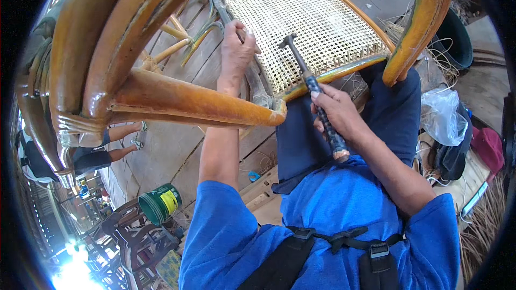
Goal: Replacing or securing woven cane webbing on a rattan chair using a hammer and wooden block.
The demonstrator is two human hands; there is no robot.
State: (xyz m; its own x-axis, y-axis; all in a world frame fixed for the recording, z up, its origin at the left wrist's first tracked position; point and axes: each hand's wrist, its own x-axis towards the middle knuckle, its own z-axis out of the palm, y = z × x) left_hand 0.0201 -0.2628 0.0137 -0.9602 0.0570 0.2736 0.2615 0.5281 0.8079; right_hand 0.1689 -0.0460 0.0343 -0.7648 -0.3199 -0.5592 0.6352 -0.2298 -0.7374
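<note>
My right hand [338, 110] is wrapped round the dark, tape-bound handle of a hammer [305, 67]. The hammer's metal head hovers over or rests near a woven cane panel [317, 27]; a gap cannot be told. My left hand [238, 51] is closed at the panel's left edge, beside a grey rail [252, 78]. Something short and dark shows between its fingers, too small to name. Short pegs stand in a row along the panel's near edge, by the orange-brown rattan frame [338, 78]. A thick curved rattan piece [188, 98] passes over my left forearm.
Rattan arms arch high on the left, and another curved rattan piece [422, 27] rises at the right. A green bucket [160, 204] stands lower left. A dark bin [454, 37], a clear plastic bag [443, 115] and a maroon cap [488, 149] lie right. Another person's legs [121, 142] show left.
</note>
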